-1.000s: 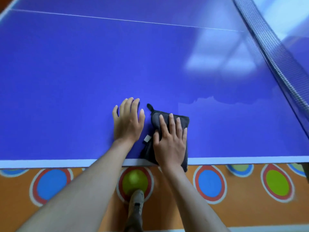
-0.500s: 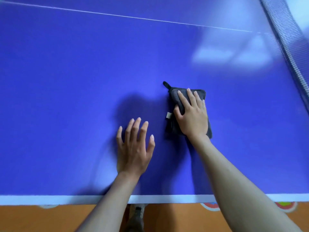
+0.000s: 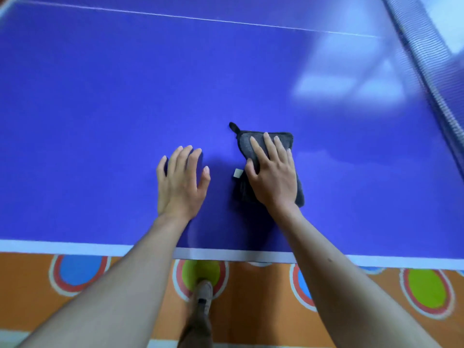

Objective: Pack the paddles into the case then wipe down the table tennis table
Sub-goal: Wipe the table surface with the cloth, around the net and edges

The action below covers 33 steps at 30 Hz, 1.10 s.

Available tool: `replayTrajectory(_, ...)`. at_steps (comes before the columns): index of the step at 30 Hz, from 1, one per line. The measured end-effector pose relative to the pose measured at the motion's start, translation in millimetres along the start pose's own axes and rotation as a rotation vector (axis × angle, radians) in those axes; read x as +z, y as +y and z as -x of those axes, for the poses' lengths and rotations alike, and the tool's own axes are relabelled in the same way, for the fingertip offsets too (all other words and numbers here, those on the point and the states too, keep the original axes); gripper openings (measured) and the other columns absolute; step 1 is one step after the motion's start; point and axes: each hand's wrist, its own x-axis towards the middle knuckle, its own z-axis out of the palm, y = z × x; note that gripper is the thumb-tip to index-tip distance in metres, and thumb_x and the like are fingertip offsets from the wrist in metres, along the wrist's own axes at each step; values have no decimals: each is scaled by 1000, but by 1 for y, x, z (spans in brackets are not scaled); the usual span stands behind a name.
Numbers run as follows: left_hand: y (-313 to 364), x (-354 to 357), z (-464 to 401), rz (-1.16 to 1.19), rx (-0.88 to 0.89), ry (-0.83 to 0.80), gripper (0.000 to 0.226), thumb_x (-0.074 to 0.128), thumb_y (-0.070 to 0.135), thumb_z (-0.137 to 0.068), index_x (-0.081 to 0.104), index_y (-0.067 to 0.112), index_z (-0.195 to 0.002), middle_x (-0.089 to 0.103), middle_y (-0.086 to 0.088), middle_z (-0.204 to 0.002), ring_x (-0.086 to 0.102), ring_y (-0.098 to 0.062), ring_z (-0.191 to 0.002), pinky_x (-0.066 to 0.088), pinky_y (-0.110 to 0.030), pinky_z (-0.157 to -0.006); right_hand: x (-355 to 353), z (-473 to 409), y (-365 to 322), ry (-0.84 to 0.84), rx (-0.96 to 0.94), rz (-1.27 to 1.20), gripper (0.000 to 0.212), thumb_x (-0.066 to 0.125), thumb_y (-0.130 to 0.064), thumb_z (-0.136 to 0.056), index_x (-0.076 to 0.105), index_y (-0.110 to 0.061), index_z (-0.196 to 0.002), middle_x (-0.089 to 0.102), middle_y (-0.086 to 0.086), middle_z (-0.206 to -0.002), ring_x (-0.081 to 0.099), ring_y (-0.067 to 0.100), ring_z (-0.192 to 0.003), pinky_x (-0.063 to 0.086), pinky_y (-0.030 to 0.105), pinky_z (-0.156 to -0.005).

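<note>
Pressing flat: right hand (image 3: 272, 175) on cloth (image 3: 266, 141).

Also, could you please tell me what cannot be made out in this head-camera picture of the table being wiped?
- The dark cloth: its middle is hidden under the right hand; the small white tag's print is too small to read.
- The net: blurred and cut off by the right and top edges.
- The table: its left side and far end lie beyond the frame.
- Paddles and case: not in view.
- The table under the left hand: hidden by the palm.
</note>
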Motion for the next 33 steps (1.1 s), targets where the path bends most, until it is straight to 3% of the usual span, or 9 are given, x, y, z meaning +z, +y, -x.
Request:
replayTrajectory(7, 61, -24, 14, 125, -130, 16, 49, 37, 38, -103, 50, 16, -145, 52, -3, -150, 41, -25, -145, 29, -53, -119, -34, 127, 19, 3, 21, 2, 61, 50, -44, -94, 49, -35, -154, 40, 1, -166, 31, 25, -156, 26, 50, -127)
replayTrajectory(12, 96, -20, 27, 228, 22, -82, 42, 45, 31, -105, 50, 19, -145, 52, 2, -150, 42, -21, -143, 31, -46, -118, -48, 162, 41, -22, 20, 42, 66, 48, -45, -90, 46, -40, -156, 37, -3, -168, 31, 22, -156, 26, 50, -126)
replayTrajectory(18, 115, -2, 15, 146, 100, -135, 52, 39, 40, -102, 50, 20, -148, 54, -4, -149, 46, -25, -142, 33, -54, -119, -38, 95, 51, 30, 138, 70, 66, 47, -47, -89, 48, -38, -155, 36, 0, -168, 29, 23, -156, 22, 53, -127)
replayTrajectory(33, 113, 21, -25, 136, 128, -142, 52, 44, 35, -103, 41, 23, -154, 51, -1, -150, 46, -24, -142, 35, -52, -117, -19, -89, 108, -7, 44, 57, 61, 42, -49, -97, 43, -39, -157, 33, -3, -169, 23, 21, -158, 15, 47, -130)
